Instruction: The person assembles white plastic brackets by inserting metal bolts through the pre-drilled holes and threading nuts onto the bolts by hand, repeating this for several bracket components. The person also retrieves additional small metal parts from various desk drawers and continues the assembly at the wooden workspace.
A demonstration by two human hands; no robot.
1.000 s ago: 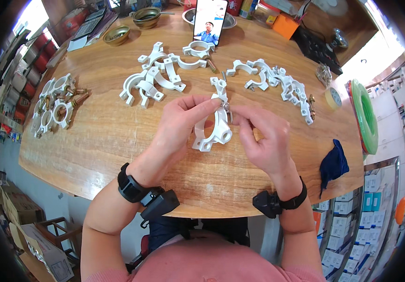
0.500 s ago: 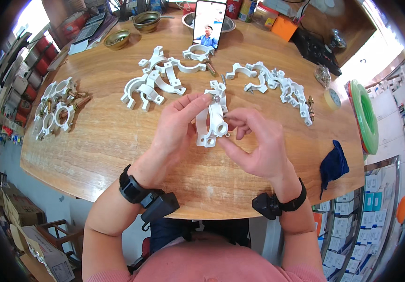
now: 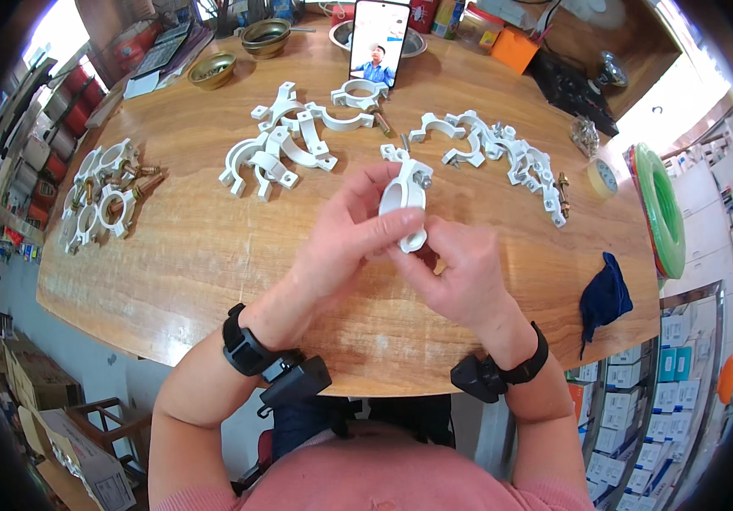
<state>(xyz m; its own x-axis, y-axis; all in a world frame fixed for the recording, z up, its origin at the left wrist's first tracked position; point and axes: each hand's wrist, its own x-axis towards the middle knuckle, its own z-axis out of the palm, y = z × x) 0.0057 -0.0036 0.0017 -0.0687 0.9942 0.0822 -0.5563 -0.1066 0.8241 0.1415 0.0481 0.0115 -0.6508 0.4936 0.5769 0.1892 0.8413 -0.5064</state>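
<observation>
Grip, head view: left hand closed around a white clamp, thumb across it; right-hand fingers bunched at its near end, cannot tell if pinching anything. Clamp lies between both hands over the table, long axis pointing away from the body, bolt toward the far end.

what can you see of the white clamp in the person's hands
The white, ring-shaped, plastic-looking clamp has a smooth curved band and a lug at its upper end, where a small silvery metal fastener shows. It is held roughly upright above the brown wooden table. The left hand grips it, thumb across its lower front; the right hand is at its lower end. Fingers hide part of it.
</observation>
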